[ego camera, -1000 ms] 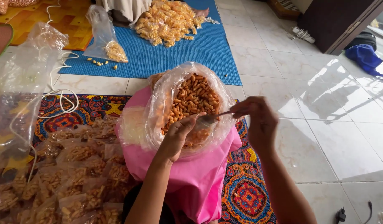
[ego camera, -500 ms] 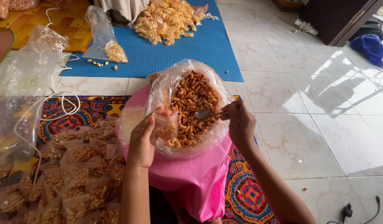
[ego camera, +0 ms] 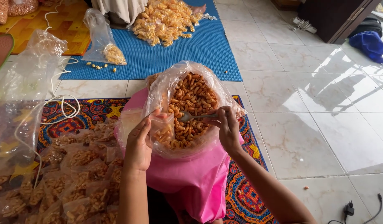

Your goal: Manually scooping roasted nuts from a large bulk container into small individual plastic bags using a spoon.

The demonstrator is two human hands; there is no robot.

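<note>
tiles (ego camera: pixel 307 124), pale and glossy, fill the right of the floor with window light glaring off them, and a blue mat (ego camera: pixel 179 54) lies ahead with a heap of filled yellow packets (ego camera: pixel 166 20) on it. closer in, a patterned rug (ego camera: pixel 75 116) runs under everything, and a spread of small sealed snack packets (ego camera: pixel 67 178) covers its left side. a dark cabinet (ego camera: pixel 336 16) stands far right beside a blue cloth (ego camera: pixel 372 43).

now the hands: the left hand (ego camera: pixel 138 145) pinches a small clear bag (ego camera: pixel 163 128) open at the rim of the big plastic bag of orange snacks (ego camera: pixel 191 108), which sits on pink cloth (ego camera: pixel 191 178) in the lap. the right hand (ego camera: pixel 226 128) is closed around a spoon (ego camera: pixel 195 117), its bowl over the snacks, just beside the small bag's mouth.

against half a second ago, the left hand has dropped lower and nearer the body, the small bag now shows snacks inside, and the spoon has swung further left toward it.
</note>
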